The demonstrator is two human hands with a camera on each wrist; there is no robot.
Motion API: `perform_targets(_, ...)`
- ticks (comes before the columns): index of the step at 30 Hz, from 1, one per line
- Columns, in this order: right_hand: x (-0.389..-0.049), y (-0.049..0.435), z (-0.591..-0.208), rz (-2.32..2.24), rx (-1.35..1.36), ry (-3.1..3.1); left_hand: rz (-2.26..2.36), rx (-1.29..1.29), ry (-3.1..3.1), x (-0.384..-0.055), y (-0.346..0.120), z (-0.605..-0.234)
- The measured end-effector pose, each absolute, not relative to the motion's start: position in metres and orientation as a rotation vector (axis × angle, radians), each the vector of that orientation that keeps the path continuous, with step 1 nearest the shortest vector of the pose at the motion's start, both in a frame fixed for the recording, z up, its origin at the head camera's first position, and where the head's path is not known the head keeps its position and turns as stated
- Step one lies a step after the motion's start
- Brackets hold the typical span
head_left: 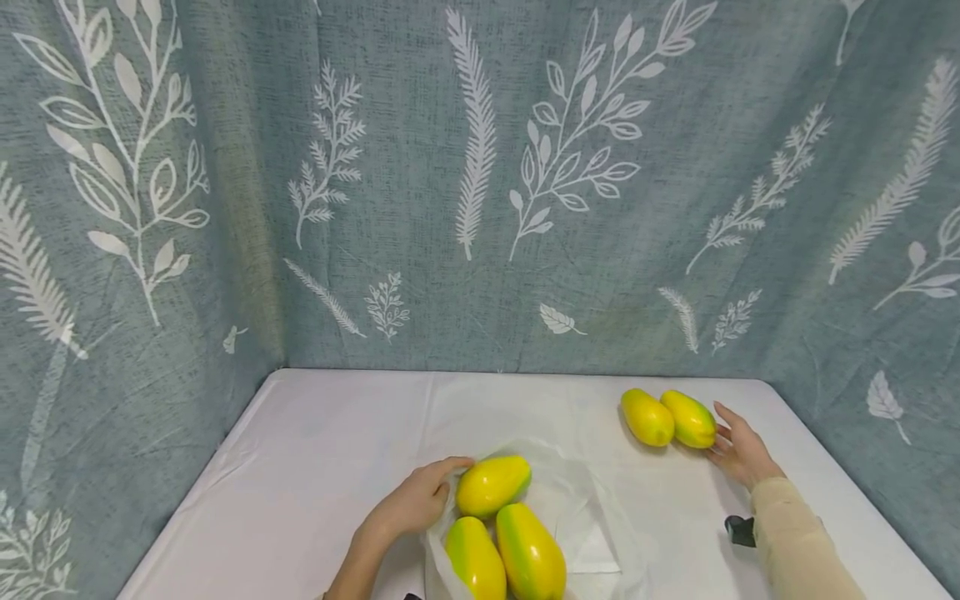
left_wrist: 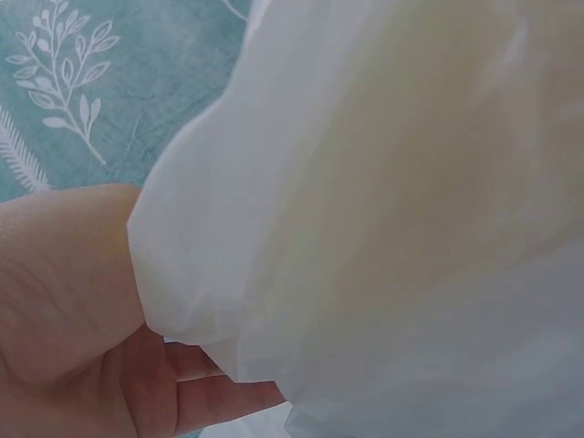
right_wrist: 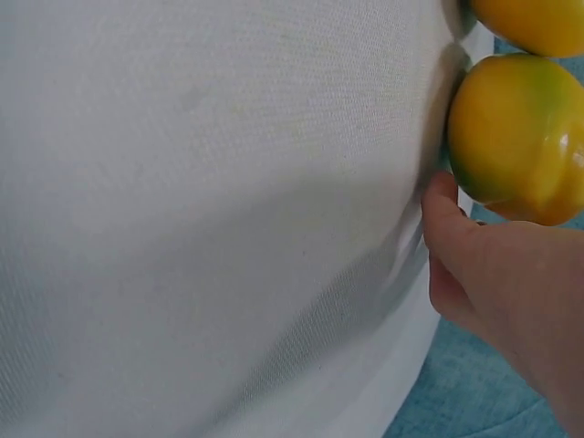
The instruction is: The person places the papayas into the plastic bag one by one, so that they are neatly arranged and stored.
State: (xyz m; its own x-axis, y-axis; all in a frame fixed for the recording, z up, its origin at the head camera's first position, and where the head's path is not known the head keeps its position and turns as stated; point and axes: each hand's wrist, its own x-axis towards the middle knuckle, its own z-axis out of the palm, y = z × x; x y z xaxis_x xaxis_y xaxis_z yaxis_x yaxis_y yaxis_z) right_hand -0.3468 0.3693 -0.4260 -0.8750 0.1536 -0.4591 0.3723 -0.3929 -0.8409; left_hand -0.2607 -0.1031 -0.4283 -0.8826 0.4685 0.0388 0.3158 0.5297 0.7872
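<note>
A white translucent plastic bag (head_left: 611,521) stands at the front middle of the table with its mouth spread. My left hand (head_left: 411,502) grips its left rim, thumb on one side of the film and fingers on the other. Inside the bag lie three yellow papayas with green streaks, the upper one (head_left: 492,486) close by the left fingers. At the back right, two more papayas lie side by side, a left one (head_left: 647,417) and a right one (head_left: 689,419). Around the right end of that right papaya, my right hand (head_left: 742,454) reaches with spread fingers, the fingertips right at its skin.
A white cloth covers the table (head_left: 330,442). Grey-green curtains (head_left: 420,167) with a white leaf print hang behind it and along both sides. A small black device (head_left: 741,531) sits at the right wrist.
</note>
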Motion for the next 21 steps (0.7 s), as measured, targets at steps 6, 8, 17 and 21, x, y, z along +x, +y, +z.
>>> perform_targets(6, -0.3482, 0.3678, -0.425, -2.384, 0.722, 1.69, 1.275, 0.67, 2.595, -0.2603, -0.1044, -0.428)
perform_targets(8, -0.3486, 0.3673, -0.4252, -2.374, 0.72, 1.703, 1.277, 0.677, 2.596, -0.2603, -0.1049, -0.4278)
perform_targets(17, -0.3526, 0.3667, -0.4262, -2.315, 0.683, 1.795, 1.283, 0.682, 2.581, -0.2607, -0.1058, -0.4282)
perform_targets(21, -0.3537, 0.3658, -0.4276, -2.28, 0.681, 1.843, 1.287, 0.684, 2.575, -0.26, -0.1061, -0.4287)
